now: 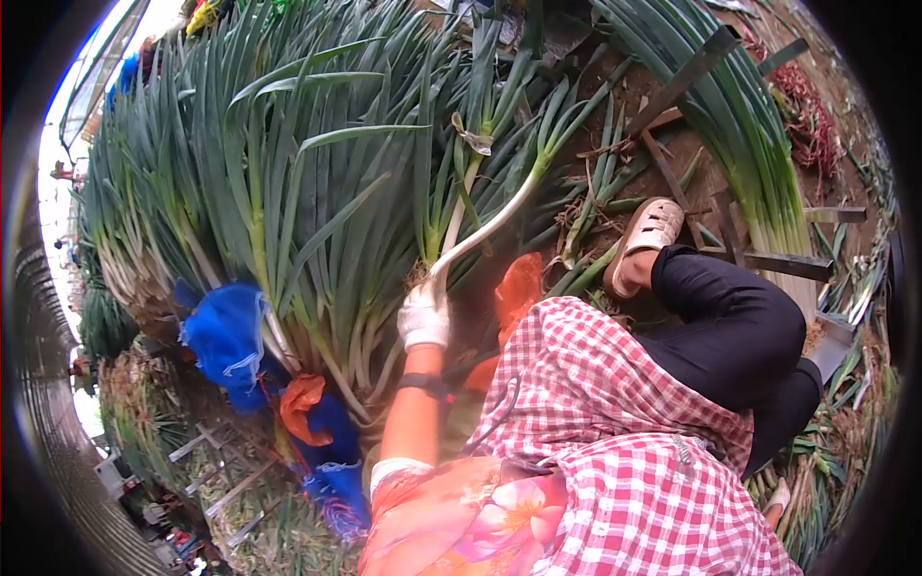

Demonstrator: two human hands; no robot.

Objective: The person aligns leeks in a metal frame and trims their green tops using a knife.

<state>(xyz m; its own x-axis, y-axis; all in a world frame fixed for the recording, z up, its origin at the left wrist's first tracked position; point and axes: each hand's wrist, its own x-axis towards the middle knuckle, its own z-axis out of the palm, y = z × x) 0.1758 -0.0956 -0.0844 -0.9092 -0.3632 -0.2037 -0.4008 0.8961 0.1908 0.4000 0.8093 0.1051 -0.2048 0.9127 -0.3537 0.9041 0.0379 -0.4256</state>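
Note:
My left hand, in a white glove with a dark band on the wrist, is closed around the lower end of a long green onion. Its white stem bends up and right from my fist into green leaves. A second green onion runs close beside it, its roots right at my fingers. Behind and left of the hand stands a dense heap of green onions, white ends down. My right hand is out of view.
At right, a bundle of green onions lies across a metal frame. Blue netting and orange plastic lie near my arm. My sandalled foot rests beside loose stalks. Red strings lie at the upper right.

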